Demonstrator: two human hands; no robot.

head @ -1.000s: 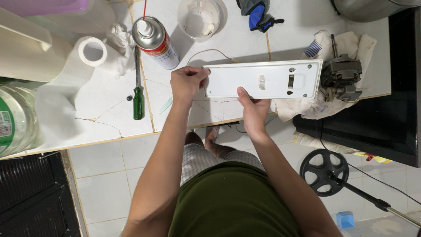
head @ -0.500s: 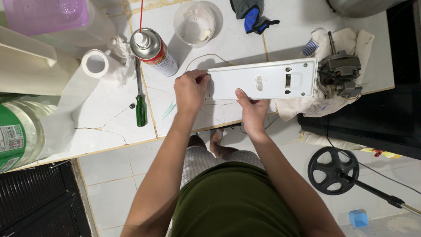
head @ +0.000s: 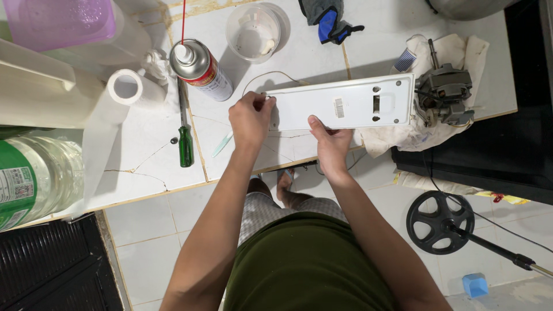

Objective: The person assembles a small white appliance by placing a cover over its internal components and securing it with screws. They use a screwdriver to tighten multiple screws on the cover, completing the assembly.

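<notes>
A long white plastic panel lies flat near the front edge of the tiled bench. The left hand curls its fingers closed over the panel's left end; the right hand pinches its front edge. A small electric motor on a cloth sits just beside the panel's right end, a green-handled screwdriver well to the left

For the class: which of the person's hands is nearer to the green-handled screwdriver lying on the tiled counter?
Left. The left hand grips the white panel's end, a short way right of the screwdriver. The right hand holds the panel's near edge, farther right.
</notes>
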